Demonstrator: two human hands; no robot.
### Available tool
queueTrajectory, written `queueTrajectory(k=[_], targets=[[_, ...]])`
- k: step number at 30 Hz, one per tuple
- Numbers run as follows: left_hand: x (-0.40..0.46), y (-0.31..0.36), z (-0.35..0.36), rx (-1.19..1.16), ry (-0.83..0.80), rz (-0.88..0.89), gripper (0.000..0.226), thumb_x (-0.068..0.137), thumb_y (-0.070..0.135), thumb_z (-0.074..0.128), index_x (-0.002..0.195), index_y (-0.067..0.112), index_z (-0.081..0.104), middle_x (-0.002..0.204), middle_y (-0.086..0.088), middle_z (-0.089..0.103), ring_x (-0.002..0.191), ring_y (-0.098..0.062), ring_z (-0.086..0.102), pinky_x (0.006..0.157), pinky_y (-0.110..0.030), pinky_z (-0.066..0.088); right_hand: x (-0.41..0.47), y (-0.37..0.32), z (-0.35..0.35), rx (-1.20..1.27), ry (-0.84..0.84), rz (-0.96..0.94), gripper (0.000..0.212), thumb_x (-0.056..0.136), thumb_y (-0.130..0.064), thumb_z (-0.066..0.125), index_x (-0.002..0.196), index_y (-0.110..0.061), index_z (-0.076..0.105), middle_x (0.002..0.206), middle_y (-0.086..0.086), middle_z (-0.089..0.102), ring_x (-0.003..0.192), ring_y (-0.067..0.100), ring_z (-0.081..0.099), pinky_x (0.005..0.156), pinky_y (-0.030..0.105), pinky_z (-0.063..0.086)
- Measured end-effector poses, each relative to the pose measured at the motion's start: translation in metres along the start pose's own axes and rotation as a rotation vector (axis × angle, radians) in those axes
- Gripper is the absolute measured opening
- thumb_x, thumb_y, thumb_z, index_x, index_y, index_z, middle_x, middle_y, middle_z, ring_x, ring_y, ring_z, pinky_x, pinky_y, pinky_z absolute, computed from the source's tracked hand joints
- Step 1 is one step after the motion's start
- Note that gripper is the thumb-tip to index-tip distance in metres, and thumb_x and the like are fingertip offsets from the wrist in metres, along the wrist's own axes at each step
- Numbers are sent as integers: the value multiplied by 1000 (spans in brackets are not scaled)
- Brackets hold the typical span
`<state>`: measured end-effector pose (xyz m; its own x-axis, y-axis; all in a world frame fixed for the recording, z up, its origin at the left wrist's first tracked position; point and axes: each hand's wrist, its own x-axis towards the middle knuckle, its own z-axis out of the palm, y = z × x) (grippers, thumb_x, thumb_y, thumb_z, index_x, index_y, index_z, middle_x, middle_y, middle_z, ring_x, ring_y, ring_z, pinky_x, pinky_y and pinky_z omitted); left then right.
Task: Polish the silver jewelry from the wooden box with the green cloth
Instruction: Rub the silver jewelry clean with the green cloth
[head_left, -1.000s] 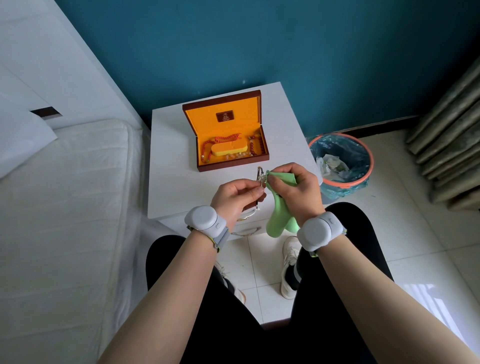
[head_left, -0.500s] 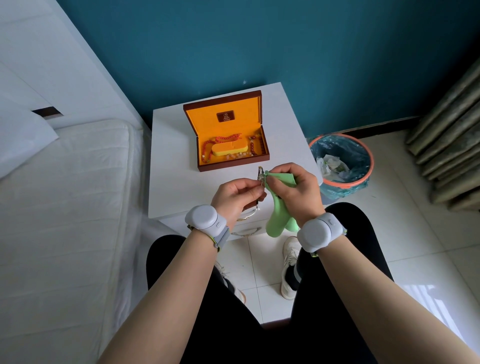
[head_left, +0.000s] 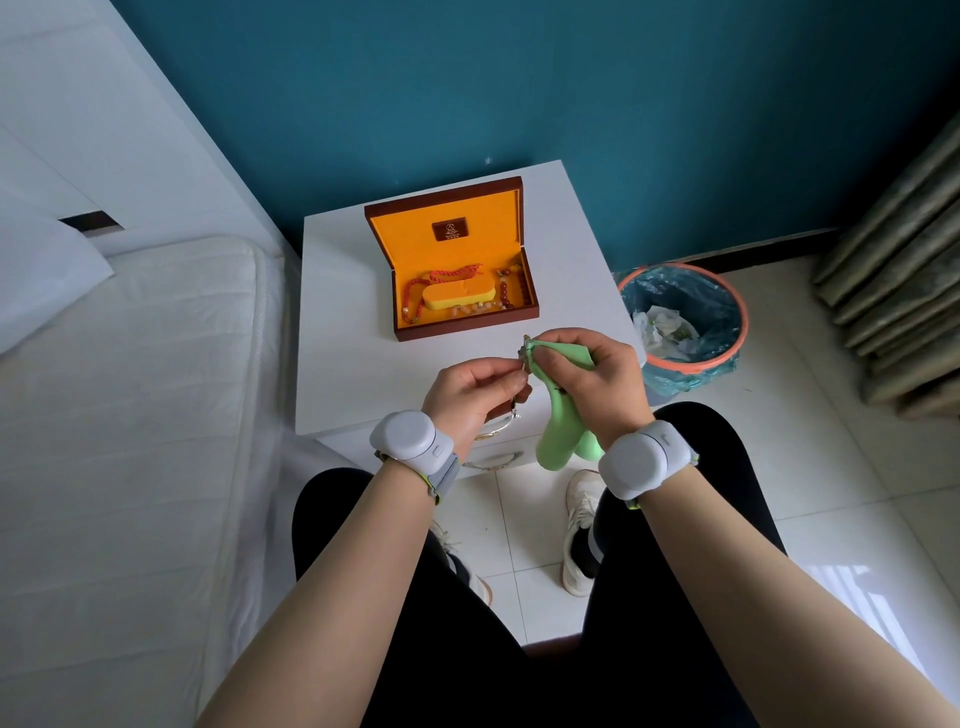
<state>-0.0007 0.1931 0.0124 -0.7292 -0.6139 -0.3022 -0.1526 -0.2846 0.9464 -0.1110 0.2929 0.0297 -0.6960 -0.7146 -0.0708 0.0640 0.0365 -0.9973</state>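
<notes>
A wooden box (head_left: 470, 328) with an orange lining stands open on the white bedside table (head_left: 353, 343); red and pale bead strings lie around a yellow cushion inside it. In front of the box my left hand (head_left: 470, 397) pinches a thin silver bracelet (head_left: 500, 423), whose lower loop hangs below my fingers. My right hand (head_left: 592, 382) grips the green cloth (head_left: 563, 426) and presses a fold of it around the bracelet's upper end. The rest of the cloth hangs down below my right wrist.
A bed with a white mattress (head_left: 130, 441) fills the left side. An orange-rimmed waste bin (head_left: 685, 317) with a blue liner stands on the tiled floor right of the table. A teal wall is behind. Curtains (head_left: 904, 291) hang at far right.
My right thumb and the cloth fold have shifted slightly along the top of the bracelet. Both hands stay in the same place above the table's front edge.
</notes>
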Motion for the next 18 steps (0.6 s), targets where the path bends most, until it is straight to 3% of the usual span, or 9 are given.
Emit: queueTrajectory(k=[9,18], targets=[[-1,1,2,21,66,-3,15,87,5,57,97,8,69,55,5,56,60,-16,48,74,-35,42,2,3,-5,-55,-30,46,16,84,-8,67,78,-23,70,78,-5,70,69,5,62,72,23,52],[-1,0,1,112,108,54,19,86,9,61,85,23,73,55,9,58,64,-18,48,73,-32,43,2,6,-8,-82,-26,26,23,83,-2,65,76,-24,68,73,-7,67,63,1,59,64,19,51]])
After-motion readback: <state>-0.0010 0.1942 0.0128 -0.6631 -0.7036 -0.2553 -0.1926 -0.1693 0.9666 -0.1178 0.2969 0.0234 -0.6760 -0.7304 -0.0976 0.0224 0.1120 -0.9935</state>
